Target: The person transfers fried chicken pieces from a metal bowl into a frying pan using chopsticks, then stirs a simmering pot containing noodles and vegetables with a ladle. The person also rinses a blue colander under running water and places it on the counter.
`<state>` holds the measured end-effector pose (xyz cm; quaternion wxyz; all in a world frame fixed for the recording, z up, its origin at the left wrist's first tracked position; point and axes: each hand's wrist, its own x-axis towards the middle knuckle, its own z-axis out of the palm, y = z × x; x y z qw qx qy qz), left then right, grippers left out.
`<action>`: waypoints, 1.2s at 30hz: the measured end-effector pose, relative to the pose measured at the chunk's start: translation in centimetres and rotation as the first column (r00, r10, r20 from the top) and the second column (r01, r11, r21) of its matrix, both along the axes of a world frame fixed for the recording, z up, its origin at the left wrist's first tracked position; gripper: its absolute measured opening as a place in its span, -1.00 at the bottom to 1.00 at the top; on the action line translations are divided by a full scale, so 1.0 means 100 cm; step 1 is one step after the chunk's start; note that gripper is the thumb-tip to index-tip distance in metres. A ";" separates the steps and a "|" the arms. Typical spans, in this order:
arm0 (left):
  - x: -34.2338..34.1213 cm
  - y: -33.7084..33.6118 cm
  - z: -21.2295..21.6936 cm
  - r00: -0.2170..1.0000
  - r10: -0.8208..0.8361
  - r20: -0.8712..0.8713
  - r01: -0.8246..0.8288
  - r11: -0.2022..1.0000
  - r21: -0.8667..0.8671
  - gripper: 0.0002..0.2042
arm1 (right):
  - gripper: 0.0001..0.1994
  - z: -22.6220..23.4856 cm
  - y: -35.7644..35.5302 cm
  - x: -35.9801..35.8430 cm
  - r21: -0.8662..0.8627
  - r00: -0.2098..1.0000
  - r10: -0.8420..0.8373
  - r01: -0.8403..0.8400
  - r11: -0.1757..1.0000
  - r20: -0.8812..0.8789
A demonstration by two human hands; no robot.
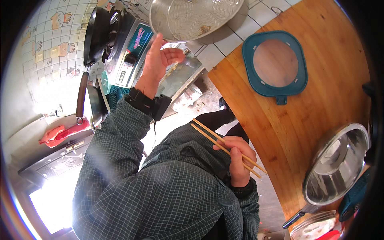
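A pair of wooden chopsticks [208, 137] lies across my right hand [240, 160], which is closed around them in front of my body, near the table's left edge. Their longer ends point up and to the left, with nothing between them. My left hand [158, 58] is raised at the upper left, its index finger stretched out and the others loosely bent, holding nothing. Just beyond its fingertips is a wide metal basin [160, 24], with a rippled look inside and a small brownish bit near its near side. I cannot tell whether hand and basin touch.
A wooden table [256, 116] fills the right side, bearing a teal lid with a round clear window [276, 64]. A tilted steel bowl [336, 176] and a dark-handled knife [294, 220] lie lower right. Dark pans [96, 38] and a reddish cloth [66, 134] are at left.
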<state>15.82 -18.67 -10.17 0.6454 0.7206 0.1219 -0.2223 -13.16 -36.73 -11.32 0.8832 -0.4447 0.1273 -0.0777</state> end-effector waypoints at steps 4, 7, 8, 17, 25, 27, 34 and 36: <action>-0.024 0.022 0.017 0.997 -0.035 -0.069 0.042 0.995 0.095 -0.59 | -0.75 0.030 0.002 0.012 -0.030 0.999 0.036 -0.036 0.999 -0.023; -0.033 0.066 0.031 0.997 -0.036 -0.073 0.046 0.989 0.143 -0.67 | -0.76 0.061 0.012 0.026 -0.014 0.998 0.046 -0.047 0.999 -0.042; -0.032 0.081 0.033 0.996 -0.043 -0.080 0.053 0.990 0.130 -0.68 | -0.76 0.070 0.017 0.032 -0.036 0.997 0.035 -0.037 0.999 -0.069; -0.085 0.115 0.074 0.956 -0.242 -0.169 0.244 0.970 -0.008 -0.67 | -0.75 0.121 0.028 0.105 -0.546 0.997 0.057 -0.022 0.837 0.046; -0.020 0.066 0.030 0.963 -0.122 -0.238 0.067 0.972 -0.226 -0.47 | -0.75 0.093 -0.017 0.236 -0.520 0.965 -0.158 0.028 0.854 -0.208; 0.002 0.039 0.028 0.964 -0.093 -0.251 0.045 0.981 -0.188 -0.37 | -0.78 0.074 -0.018 0.258 -0.545 0.951 -0.159 -0.013 0.839 -0.266; 0.044 -0.001 -0.019 0.947 -0.012 -0.321 -0.061 0.974 -0.218 -0.51 | -0.82 0.053 -0.006 0.277 -0.643 0.908 -0.076 -0.231 0.730 -0.413; 0.045 -0.007 -0.003 0.947 0.028 -0.319 -0.116 0.958 -0.262 -0.73 | -0.83 0.045 -0.008 0.278 -0.674 0.929 -0.068 -0.211 0.708 -0.363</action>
